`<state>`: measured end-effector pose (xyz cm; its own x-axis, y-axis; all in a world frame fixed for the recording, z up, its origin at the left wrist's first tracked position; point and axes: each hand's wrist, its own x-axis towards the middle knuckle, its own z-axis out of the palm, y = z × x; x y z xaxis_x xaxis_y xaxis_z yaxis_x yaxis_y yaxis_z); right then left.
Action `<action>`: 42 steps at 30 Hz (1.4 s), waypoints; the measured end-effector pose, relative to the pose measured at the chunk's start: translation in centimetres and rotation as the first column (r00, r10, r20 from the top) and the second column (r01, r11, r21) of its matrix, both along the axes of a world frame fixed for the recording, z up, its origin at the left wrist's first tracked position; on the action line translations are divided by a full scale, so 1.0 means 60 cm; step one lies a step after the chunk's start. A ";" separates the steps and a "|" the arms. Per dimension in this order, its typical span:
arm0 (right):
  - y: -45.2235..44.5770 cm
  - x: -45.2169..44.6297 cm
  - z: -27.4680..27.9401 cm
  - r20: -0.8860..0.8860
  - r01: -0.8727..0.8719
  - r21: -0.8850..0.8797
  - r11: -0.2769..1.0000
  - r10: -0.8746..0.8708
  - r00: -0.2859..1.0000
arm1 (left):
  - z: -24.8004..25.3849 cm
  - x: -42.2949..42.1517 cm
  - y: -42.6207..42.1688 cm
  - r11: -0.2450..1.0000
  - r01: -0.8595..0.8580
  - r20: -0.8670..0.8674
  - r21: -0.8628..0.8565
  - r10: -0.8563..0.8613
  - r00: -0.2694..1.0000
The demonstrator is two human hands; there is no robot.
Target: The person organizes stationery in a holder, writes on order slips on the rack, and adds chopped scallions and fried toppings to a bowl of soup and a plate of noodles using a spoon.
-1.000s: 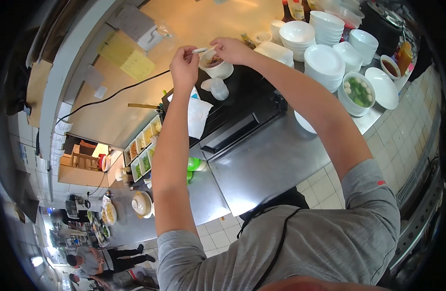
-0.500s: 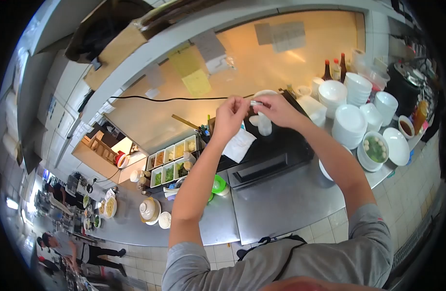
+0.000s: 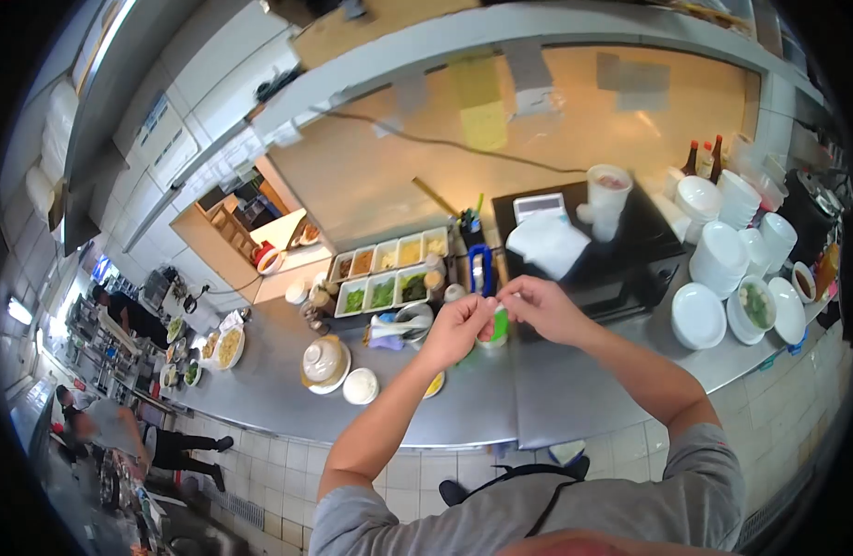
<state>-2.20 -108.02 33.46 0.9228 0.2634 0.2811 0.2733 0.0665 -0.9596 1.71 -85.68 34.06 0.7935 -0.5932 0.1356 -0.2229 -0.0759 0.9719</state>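
Observation:
My left hand [image 3: 464,326] and my right hand [image 3: 544,311] meet fingertip to fingertip above the steel counter [image 3: 464,408]. The fingers of both are pinched together; whatever is between them is too small to make out. Just below my hands, partly hidden, is a container with a bright green top [image 3: 499,326]. Behind them stands a blue holder [image 3: 480,269]. A white cloth or paper [image 3: 549,243] lies on the black appliance [image 3: 621,278], with a tall white cup [image 3: 609,190] farther back on it.
To the left stand a tray of chopped toppings [image 3: 382,295], a lidded pot [image 3: 323,361] and a small white bowl [image 3: 361,386]. Stacked white bowls [image 3: 719,255] and a bowl of soup [image 3: 753,306] crowd the right. A co-worker [image 3: 120,431] stands far left.
Both hands have come down and back from over the black appliance to the steel counter near the green-topped container, staying together. The view has swung left, and the white cup now shows fully.

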 end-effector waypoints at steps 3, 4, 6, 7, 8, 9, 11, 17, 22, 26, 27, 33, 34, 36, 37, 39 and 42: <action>0.151 -0.025 -0.068 -0.086 -0.029 0.011 1.000 0.030 0.996 | -0.046 -0.039 0.154 0.989 -0.083 0.108 0.126 0.069 0.992; 0.203 -0.030 -0.089 -0.115 -0.044 0.040 0.998 0.049 0.992 | -0.058 -0.046 0.208 0.966 -0.128 0.276 0.223 0.064 0.959; 0.308 -0.052 -0.149 -0.211 -0.071 0.073 0.995 0.085 0.974 | -0.140 -0.073 0.321 0.969 -0.132 0.259 0.210 0.075 0.963; 0.355 -0.063 -0.167 -0.298 -0.068 0.149 0.986 0.110 0.948 | -0.177 -0.087 0.365 0.978 -0.151 0.168 0.147 0.126 0.978; 0.397 -0.078 -0.179 -0.380 -0.055 0.223 0.973 0.139 0.914 | -0.206 -0.108 0.401 0.981 -0.176 0.073 0.085 0.170 0.983; 0.448 -0.102 -0.175 -0.488 -0.008 0.260 0.966 0.139 0.862 | -0.230 -0.137 0.431 0.980 -0.183 0.059 0.081 0.179 0.982; 0.534 -0.133 -0.228 -0.519 -0.003 0.308 0.951 0.171 0.838 | -0.260 -0.179 0.490 0.968 -0.235 -0.338 -0.085 0.194 0.921; 0.623 -0.075 -0.222 -0.276 -0.081 -0.129 0.988 0.042 0.960 | -0.347 -0.219 0.619 0.937 -0.344 -0.429 -0.057 0.288 0.856; 0.656 0.080 -0.170 -0.099 -0.107 -0.103 0.989 0.097 0.990 | -0.378 -0.191 0.707 0.876 -0.482 -0.397 0.005 0.444 0.803; 0.718 0.193 -0.085 -0.050 0.008 0.008 1.000 -0.008 0.999 | -0.303 -0.124 0.802 0.782 -0.621 -0.238 0.049 0.613 0.753; 0.730 0.230 -0.066 0.045 0.071 -0.055 0.996 -0.068 0.997 | -0.285 -0.089 0.832 0.779 -0.627 -0.186 0.020 0.619 0.763; 0.844 0.485 0.089 0.509 0.473 -0.260 0.842 -0.297 0.808 | -0.110 0.195 0.980 0.777 -0.623 0.332 0.091 0.566 0.754; 0.862 0.549 0.112 0.568 0.507 -0.218 0.834 -0.314 0.761 | -0.085 0.268 0.999 0.802 -0.589 0.440 0.097 0.496 0.748; 0.899 0.677 0.142 0.591 0.567 -0.164 0.808 -0.380 0.712 | -0.029 0.379 1.029 0.835 -0.539 0.643 0.112 0.352 0.680; 0.914 0.716 0.166 0.596 0.591 -0.168 0.789 -0.396 0.698 | 0.016 0.437 1.028 0.851 -0.516 0.749 0.094 0.281 0.600; 0.943 0.776 0.215 0.653 0.726 -0.126 0.676 -0.495 0.574 | 0.086 0.557 1.038 0.877 -0.469 0.903 0.101 0.118 0.414; 0.978 0.814 0.277 0.696 0.785 0.014 0.619 -0.570 0.437 | 0.204 0.699 1.027 0.834 -0.542 0.995 0.103 -0.083 0.061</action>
